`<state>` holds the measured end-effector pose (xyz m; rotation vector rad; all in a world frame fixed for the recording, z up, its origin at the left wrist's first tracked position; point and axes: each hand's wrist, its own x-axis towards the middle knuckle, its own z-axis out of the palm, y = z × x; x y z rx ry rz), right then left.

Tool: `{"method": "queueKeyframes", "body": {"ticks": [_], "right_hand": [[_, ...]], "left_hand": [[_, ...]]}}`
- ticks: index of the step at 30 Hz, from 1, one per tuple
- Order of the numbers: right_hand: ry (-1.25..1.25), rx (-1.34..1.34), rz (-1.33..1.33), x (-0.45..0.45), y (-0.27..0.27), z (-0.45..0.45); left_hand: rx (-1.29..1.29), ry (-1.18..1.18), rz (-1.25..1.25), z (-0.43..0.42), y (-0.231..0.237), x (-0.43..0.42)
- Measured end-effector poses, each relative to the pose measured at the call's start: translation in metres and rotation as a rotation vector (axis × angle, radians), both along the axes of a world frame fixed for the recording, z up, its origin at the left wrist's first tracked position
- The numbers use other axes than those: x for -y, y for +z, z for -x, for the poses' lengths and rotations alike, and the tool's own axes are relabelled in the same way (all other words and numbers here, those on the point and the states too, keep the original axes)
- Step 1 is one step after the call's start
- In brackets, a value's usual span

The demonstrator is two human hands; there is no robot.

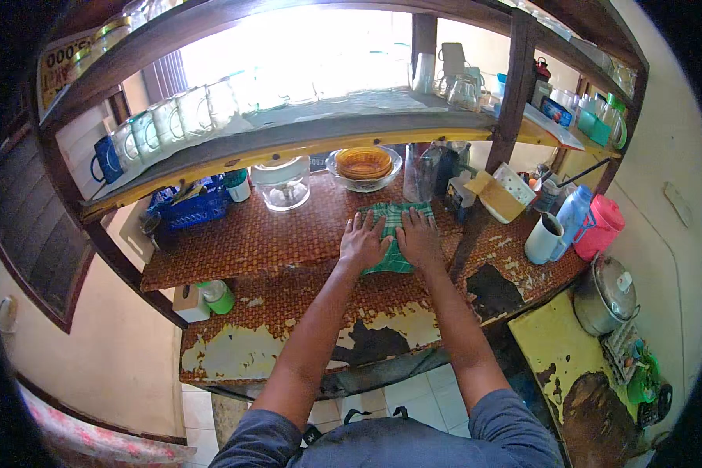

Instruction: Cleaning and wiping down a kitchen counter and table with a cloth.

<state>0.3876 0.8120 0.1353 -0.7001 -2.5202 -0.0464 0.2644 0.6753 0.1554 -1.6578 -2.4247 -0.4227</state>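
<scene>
A green patterned cloth (pixel 393 257) lies on the brown woven-pattern shelf surface (pixel 281 240), partly under both palms. My left hand (pixel 364 240) rests flat on its left part with the fingers spread. On its right part lies my right hand (pixel 419 237), also flat, fingers pointing away from me. Between the hands, the cloth shows white lines. Behind it stands a glass bowl (pixel 360 186) holding stacked amber dishes (pixel 364 162). A clear container with a white lid (pixel 281 184) is to the left of that bowl.
A blue plastic basket (pixel 196 210) stands at left. Glass mugs (pixel 190 114) line the upper shelf (pixel 327 126). To the right are a wooden post (pixel 510 93), a white pitcher (pixel 543 240), a pink jug (pixel 599 225) and a lidded metal pot (pixel 602 298). The lower counter's covering (pixel 234 351) is peeling.
</scene>
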Motion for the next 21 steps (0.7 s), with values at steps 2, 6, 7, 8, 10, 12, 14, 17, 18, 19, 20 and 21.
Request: {"method": "queueKeyframes", "body": {"ticks": [2, 6, 7, 8, 10, 12, 14, 17, 18, 19, 20, 21], "right_hand": [[0.001, 0.024, 0.011, 0.018, 0.002, 0.011], [-0.003, -0.030, -0.031, 0.050, 0.000, 0.038], [-0.009, -0.055, -0.031, 0.060, 0.000, 0.045], [-0.004, -0.056, -0.031, 0.072, 0.001, 0.053], [-0.010, -0.067, -0.085, 0.102, 0.003, 0.070], [-0.009, -0.074, -0.109, 0.125, 0.000, 0.089], [-0.007, -0.083, -0.132, 0.150, -0.001, 0.105], [0.004, -0.064, -0.115, 0.184, -0.001, 0.127], [0.005, -0.081, -0.098, 0.194, -0.003, 0.135], [0.004, -0.098, -0.079, 0.204, -0.004, 0.143], [-0.004, -0.102, -0.075, 0.218, -0.003, 0.153], [0.013, -0.097, -0.058, 0.231, -0.001, 0.161]], "left_hand": [[-0.005, 0.000, -0.014, 0.012, -0.001, 0.016], [-0.015, 0.001, -0.022, 0.036, 0.000, 0.052], [-0.029, -0.006, -0.024, 0.043, 0.001, 0.063], [-0.044, -0.013, -0.030, 0.051, 0.002, 0.074], [-0.051, -0.007, -0.027, 0.069, 0.002, 0.103], [-0.062, -0.007, -0.034, 0.084, 0.006, 0.128], [-0.056, 0.011, -0.018, 0.098, 0.006, 0.156], [-0.055, 0.015, -0.002, 0.118, 0.005, 0.189], [-0.060, 0.008, 0.000, 0.126, 0.003, 0.199], [-0.064, 0.025, -0.002, 0.134, 0.002, 0.210], [-0.069, 0.044, -0.002, 0.143, 0.000, 0.223], [-0.071, 0.026, 0.006, 0.152, -0.001, 0.233]]}}
